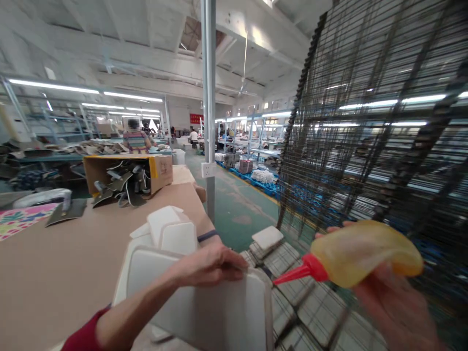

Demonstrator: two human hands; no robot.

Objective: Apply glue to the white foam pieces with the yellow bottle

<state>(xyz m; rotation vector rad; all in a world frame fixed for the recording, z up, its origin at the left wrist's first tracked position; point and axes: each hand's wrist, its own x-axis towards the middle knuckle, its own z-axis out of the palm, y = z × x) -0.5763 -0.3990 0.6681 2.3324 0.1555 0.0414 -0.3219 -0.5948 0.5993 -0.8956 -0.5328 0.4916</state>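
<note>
My left hand (214,263) reaches across a white rounded-corner panel (204,312) and grips its upper edge, fingers closed over the rim. In my right hand (393,297) lies a yellowish squeeze bottle (365,251) with a red pointed nozzle (302,270). The bottle is tilted on its side, and its tip points left, at or very near the panel's right edge; whether it touches, I cannot tell. Behind the panel, more white panels (171,229) lie in a loose pile on the table's edge.
The brown table (54,278) stretches to the left, bearing an open cardboard box (161,173) of dark pieces. A wire rack (351,122) rises at right, with white panels (268,237) on its lower grids. A metal post (209,97) stands ahead; a person (136,141) is beyond.
</note>
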